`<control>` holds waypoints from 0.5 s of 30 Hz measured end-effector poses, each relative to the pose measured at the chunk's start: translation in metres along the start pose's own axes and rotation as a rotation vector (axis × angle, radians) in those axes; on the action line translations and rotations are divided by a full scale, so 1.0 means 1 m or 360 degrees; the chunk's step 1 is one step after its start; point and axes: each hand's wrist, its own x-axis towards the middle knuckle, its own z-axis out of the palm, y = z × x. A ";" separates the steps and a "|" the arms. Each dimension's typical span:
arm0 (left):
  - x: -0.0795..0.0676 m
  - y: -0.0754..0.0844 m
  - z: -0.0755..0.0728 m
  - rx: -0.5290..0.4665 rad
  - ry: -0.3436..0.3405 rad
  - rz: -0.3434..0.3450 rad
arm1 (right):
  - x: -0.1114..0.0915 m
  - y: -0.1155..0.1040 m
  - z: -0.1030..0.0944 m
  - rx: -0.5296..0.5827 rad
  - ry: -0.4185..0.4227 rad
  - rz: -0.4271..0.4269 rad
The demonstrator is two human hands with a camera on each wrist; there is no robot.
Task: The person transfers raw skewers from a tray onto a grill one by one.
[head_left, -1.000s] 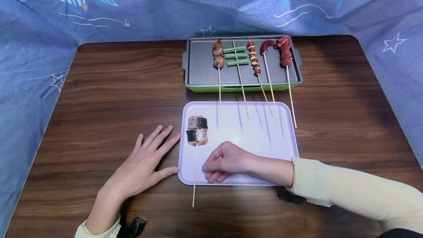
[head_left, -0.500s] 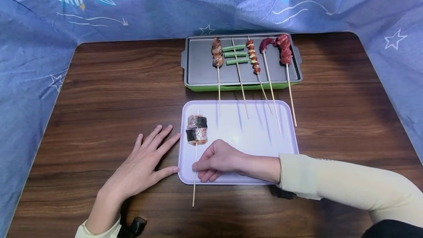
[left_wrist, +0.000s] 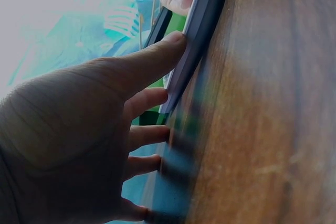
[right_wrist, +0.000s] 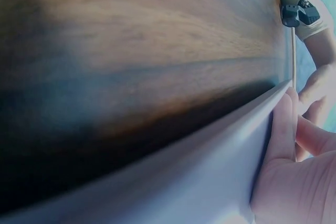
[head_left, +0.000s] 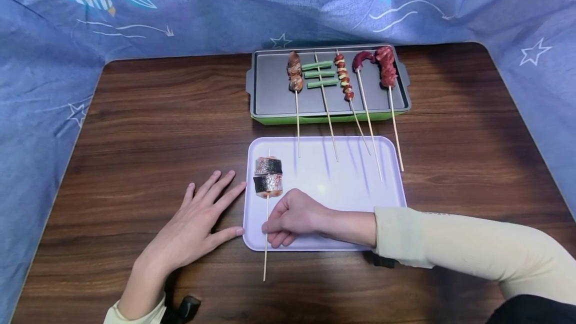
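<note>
On the left part of the lilac tray (head_left: 346, 184) lies a skewer (head_left: 268, 184) with two dark-banded, roll-like pieces; its bare stick runs past the tray's front rim. My right hand (head_left: 294, 219) pinches that stick between thumb and curled fingers, below the food, low over the tray. My left hand (head_left: 195, 224) rests with fingers spread on the table, its thumb and index fingertips at the tray's left rim. In the left wrist view the thumb (left_wrist: 152, 61) meets the tray edge (left_wrist: 194, 40). From the right wrist, the stick (right_wrist: 294, 51) shows beyond the right fingers (right_wrist: 283, 124).
Behind the tray stands a grey grill plate (head_left: 274, 99) on a green base. Several skewers lie on it, including green stalks (head_left: 321, 74), a red-and-yellow one (head_left: 343, 76), and red meat (head_left: 387, 69). Their sticks overhang the tray. A blue patterned cloth (head_left: 225, 9) surrounds the wooden table (head_left: 157, 114).
My right hand has moved left to the skewer's stick and taken hold of it. The left hand has stayed in place.
</note>
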 end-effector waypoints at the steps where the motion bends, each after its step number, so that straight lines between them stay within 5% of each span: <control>1: 0.000 0.000 0.000 0.0000 0.0000 0.0000 | 0.000 0.000 0.000 0.0007 -0.0002 0.0000; 15: 0.001 -0.001 -0.001 0.0008 -0.0003 0.0005 | -0.005 0.003 -0.008 0.0077 0.0008 0.0016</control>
